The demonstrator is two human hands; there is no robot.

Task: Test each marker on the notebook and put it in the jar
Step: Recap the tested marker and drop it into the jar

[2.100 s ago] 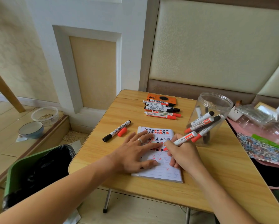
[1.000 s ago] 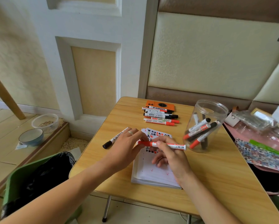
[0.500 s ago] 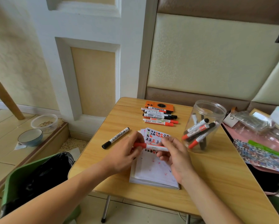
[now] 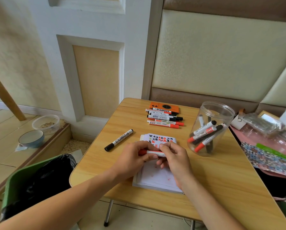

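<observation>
Head view: both hands grip one red marker level above the notebook, left hand curled round its capped end, right hand pinching the barrel. The jar stands well to the right.

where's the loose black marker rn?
Head view: black marker lies on the table, left of the notebook, beyond the left hand.

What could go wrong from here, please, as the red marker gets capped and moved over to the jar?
1. Both hands, left and right, hold the red marker just over the notebook; a slip could smear ink on the page.
2. The jar already holds crossed markers leaning on its wall, so the next one could snag on them.
3. Reaching across could nudge the jar.
</observation>
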